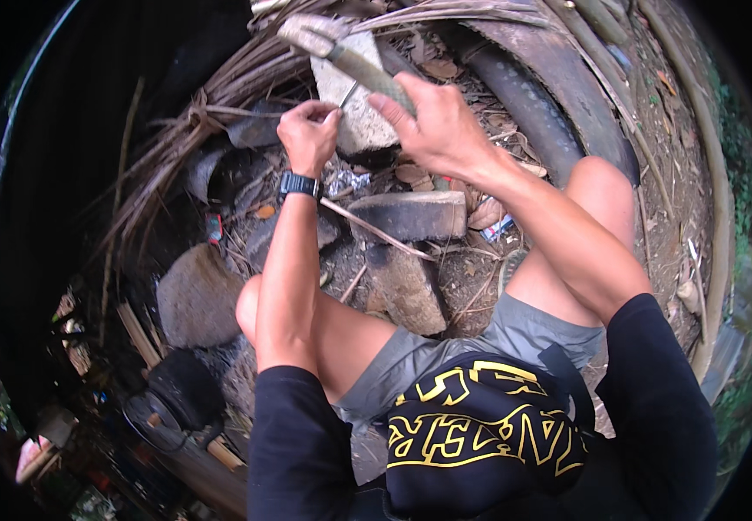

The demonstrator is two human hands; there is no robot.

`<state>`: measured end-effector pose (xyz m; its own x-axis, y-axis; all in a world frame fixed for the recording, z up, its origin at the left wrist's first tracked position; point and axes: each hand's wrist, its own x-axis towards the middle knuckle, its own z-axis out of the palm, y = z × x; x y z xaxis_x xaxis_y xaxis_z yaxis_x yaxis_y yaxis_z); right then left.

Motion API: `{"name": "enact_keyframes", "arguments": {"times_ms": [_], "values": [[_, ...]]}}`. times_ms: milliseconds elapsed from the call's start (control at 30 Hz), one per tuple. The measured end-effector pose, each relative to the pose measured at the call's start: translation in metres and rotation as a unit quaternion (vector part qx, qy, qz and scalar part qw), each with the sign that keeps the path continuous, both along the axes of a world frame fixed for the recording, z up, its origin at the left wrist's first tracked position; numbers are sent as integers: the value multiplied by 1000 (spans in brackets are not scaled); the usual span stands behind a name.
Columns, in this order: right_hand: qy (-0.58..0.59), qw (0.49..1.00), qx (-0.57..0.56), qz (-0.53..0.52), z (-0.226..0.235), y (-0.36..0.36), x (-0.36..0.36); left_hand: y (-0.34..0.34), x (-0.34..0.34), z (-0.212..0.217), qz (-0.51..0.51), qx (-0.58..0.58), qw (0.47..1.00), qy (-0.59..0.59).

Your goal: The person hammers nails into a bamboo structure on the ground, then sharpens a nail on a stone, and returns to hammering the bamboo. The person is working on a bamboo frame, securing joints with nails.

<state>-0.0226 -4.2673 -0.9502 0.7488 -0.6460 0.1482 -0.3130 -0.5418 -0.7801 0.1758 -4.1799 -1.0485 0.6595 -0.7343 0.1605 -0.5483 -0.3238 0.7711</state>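
The right hand is closed around the handle of a hammer; the fingers wrap the grip fully. The hammer's long axis runs diagonally, from the hand up and to the left, with the head at the upper-left end, above the top edge of a pale stone block. The handle appears olive-grey and textured; the head is a dull, worn metal grey. The left hand is pinched shut, thumb and fingertips together on a thin metal nail. The nail is slender and grey, tilted, its upper end leaning to the right, and it stands against the face of the stone block just beside the left fingertips. A dark wristwatch sits on the left wrist. Flat stones lie on the ground between the knees, and dry palm fronds spread at upper left.
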Motion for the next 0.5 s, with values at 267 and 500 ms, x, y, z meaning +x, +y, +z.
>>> {"name": "enact_keyframes", "arguments": {"times_ms": [267,500], "values": [[91,995,-17,-26,-25,4,5,7,-2,-2,10,8,1000,24],[74,994,-69,-30,-53,-5,-4,-1,-3,0,-3,-31,999,-10]]}}
